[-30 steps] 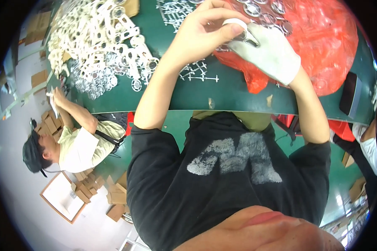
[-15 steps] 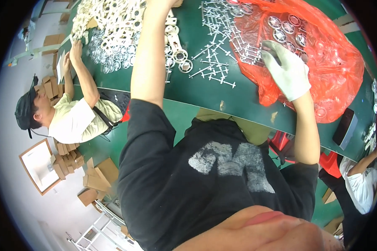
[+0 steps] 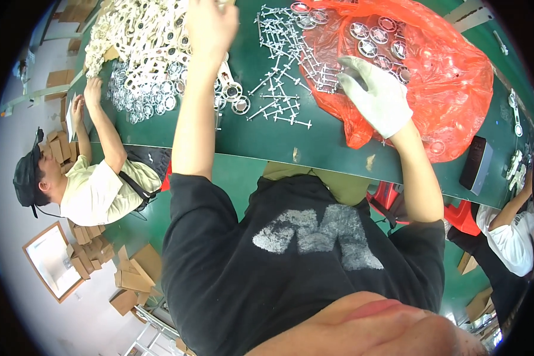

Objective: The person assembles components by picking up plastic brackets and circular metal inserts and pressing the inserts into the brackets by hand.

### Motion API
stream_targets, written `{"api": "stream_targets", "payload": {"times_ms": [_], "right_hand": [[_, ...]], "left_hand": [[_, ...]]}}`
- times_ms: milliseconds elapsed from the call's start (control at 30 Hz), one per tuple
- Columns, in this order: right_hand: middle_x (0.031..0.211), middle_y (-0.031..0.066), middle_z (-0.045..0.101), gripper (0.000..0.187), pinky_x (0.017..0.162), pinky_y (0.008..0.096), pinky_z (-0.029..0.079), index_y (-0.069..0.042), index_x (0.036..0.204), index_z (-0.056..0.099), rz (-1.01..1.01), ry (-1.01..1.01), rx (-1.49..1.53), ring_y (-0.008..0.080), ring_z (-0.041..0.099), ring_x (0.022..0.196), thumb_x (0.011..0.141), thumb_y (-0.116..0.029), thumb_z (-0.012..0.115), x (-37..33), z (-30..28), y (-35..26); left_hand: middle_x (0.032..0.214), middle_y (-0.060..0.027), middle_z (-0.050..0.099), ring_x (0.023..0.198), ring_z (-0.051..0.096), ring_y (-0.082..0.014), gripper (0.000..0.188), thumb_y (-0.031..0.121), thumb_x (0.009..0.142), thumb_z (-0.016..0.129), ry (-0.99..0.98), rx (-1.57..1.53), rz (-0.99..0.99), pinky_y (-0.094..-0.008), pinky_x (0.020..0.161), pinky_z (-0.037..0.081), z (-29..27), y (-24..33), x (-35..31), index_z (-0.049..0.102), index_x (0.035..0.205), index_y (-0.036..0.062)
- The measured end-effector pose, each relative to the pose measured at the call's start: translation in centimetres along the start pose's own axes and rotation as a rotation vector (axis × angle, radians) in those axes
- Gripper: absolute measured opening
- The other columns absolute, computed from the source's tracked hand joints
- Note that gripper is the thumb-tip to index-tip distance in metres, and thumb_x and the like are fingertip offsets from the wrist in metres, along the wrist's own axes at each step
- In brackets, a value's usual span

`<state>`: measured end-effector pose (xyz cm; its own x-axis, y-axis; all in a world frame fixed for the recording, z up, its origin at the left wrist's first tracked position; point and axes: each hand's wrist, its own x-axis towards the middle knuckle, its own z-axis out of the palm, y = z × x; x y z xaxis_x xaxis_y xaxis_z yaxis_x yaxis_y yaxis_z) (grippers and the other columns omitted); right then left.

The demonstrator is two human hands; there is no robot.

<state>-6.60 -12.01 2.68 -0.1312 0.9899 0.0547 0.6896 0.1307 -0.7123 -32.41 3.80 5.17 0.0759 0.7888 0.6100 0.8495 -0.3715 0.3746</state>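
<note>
My left hand [image 3: 212, 26], bare, reaches to the top edge of the view beside a heap of cream plastic parts with round ends [image 3: 151, 35]; its fingers are partly cut off, so what they hold does not show. My right hand [image 3: 377, 101], in a white glove, hovers over the near left part of a red plastic bag [image 3: 457, 89]. Its thumb and fingers are apart, with nothing visible between them. Just left of it lie thin grey cross-shaped rods [image 3: 285, 89], spread over the bag's edge and the green table [image 3: 249, 139]. Round clear-and-silver discs [image 3: 378, 35] rest on the bag.
Clear round pieces [image 3: 142, 95] lie by the cream heap. A dark box [image 3: 476, 165] stands right of the bag, near more pale parts [image 3: 516, 163]. One person [image 3: 101, 190] sits at the left, another [image 3: 507, 237] at the right. Cardboard boxes [image 3: 137, 270] are on the floor.
My left hand has come back into view at the top. The whole scene has shifted left in the picture. My right hand keeps its place by the rods, fingers still apart.
</note>
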Motion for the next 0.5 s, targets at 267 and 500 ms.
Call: {"api": "stream_targets", "payload": {"times_ms": [267, 500], "right_hand": [[0.115, 0.0161, 0.069, 0.046, 0.090, 0.0383, 0.054, -0.005, 0.136, 0.055, 0.036, 0.379, 0.370, 0.0281, 0.068, 0.106, 0.095, -0.023, 0.063, 1.1, 2.3, 3.8], [0.095, 0.0053, 0.073, 0.025, 0.062, 0.0248, 0.050, -0.002, 0.115, 0.062, 0.279, 0.336, 0.689, 0.0093, 0.063, 0.071, 0.104, -0.021, 0.051, 1.5, -1.0, 1.6]], "left_hand": [[0.103, -0.0108, 0.071, 0.090, 0.072, -0.0184, 0.036, -0.005, 0.089, 0.063, -0.332, -0.990, 0.245, -0.0312, 0.082, 0.060, 2.6, 12.8, -7.8, 0.065, 0.124, 0.0019], [0.100, -0.0127, 0.065, 0.094, 0.066, -0.0289, 0.039, 0.024, 0.082, 0.079, -0.302, -0.037, 0.096, -0.0396, 0.082, 0.053, 3.8, 8.3, -3.9, 0.063, 0.112, 0.0044]]}}
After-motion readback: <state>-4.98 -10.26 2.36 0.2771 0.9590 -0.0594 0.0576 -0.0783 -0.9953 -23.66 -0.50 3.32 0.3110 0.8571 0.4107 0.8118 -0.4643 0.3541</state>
